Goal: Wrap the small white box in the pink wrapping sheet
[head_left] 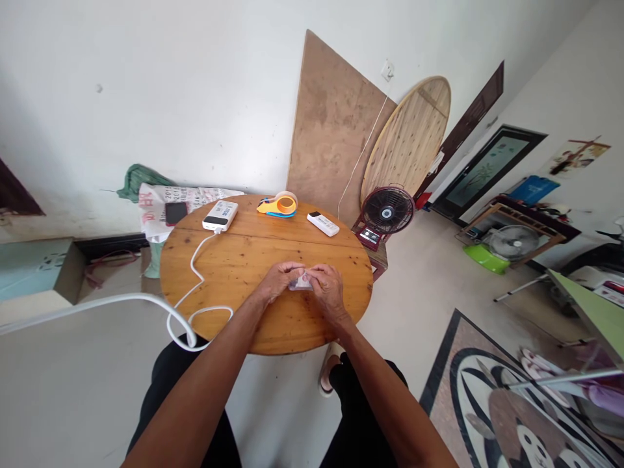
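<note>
Near the front middle of the round wooden table [253,260], my left hand [281,279] and my right hand [327,286] meet over a small, pale, partly clear packet [301,282]. Each hand has its fingers closed on one side of the packet, thumbs and fingertips close together at its upper edge. The fingers hide much of it, and its contents are too small to make out. Beyond the hands lie an orange and blue tape dispenser [279,205] and a small white device [322,223].
A white power bank [220,216] with a looping white cable [192,260] sits at the table's back left. A dark phone-like object [176,212] lies on a printed sack [151,208] beyond the left edge. A fan [387,211] stands right of the table.
</note>
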Motion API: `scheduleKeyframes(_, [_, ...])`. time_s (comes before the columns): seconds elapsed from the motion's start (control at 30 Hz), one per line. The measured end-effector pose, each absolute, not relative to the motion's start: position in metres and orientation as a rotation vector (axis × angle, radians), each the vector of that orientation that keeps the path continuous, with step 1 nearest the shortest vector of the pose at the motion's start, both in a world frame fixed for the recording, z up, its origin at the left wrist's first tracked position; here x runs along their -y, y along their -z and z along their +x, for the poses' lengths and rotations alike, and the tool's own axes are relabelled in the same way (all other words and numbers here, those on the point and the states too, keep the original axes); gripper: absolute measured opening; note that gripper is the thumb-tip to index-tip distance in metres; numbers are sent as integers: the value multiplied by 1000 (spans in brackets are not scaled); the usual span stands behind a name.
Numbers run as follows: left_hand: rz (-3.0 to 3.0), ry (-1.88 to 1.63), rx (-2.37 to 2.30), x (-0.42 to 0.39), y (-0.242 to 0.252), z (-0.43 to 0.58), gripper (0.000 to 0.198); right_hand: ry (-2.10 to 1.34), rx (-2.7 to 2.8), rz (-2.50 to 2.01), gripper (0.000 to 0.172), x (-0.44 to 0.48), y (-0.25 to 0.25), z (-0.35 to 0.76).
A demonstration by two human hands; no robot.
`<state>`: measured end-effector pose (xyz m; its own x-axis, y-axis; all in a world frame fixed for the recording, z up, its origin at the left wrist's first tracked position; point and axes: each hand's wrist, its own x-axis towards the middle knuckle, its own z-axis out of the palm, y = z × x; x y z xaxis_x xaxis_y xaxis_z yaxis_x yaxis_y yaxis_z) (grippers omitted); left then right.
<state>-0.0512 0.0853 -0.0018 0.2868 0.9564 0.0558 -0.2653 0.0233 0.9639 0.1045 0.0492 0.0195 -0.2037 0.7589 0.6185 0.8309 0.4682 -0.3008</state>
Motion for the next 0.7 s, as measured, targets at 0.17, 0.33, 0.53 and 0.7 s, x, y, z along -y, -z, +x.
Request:
scheduleKeyframes(0.17, [1237, -1121, -841, -87, 3, -50, 48, 288, 2076, -1341, 24, -31, -13, 103])
scheduleKeyframes(0.33, [1471, -1154, -917, -89, 6, -50, 40, 376, 2228, -1365, 42, -17, -4, 103])
scheduleKeyframes(0.53, [1388, -1148, -987, -90, 8, -47, 43, 361, 2252, -1395, 53, -13, -1, 100])
scheduleKeyframes(0.7, [1369, -1226, -1014, -92, 9, -42, 35, 270, 2252, -1375, 51, -25, -5, 102])
